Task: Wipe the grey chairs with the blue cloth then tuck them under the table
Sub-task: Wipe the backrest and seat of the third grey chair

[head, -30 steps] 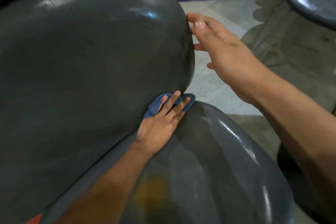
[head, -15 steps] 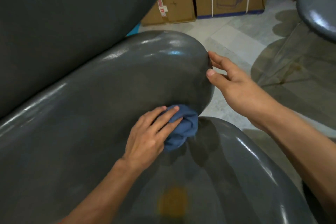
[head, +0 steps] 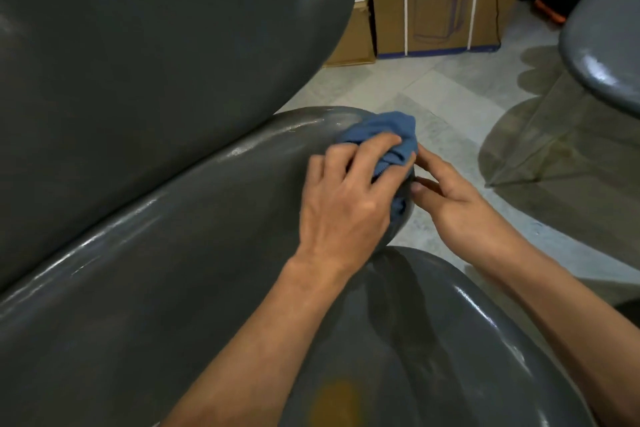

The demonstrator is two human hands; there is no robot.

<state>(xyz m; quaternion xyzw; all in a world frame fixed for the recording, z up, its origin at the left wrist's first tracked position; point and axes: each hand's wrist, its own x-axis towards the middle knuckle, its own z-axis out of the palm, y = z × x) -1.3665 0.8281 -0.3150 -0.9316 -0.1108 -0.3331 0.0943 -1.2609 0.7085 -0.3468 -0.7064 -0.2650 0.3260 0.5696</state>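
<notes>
The left hand (head: 341, 198) is gripping the bunched blue cloth (head: 388, 139), fingers curled over it, and pressing it against the rounded end of a grey chair (head: 166, 253). The right hand (head: 450, 198) is sitting just beside it with its fingers loosely extended, fingertips touching the chair's edge and the cloth. Beyond both hands, a cardboard box (head: 440, 0) is standing on the tiled floor (head: 446, 107).
</notes>
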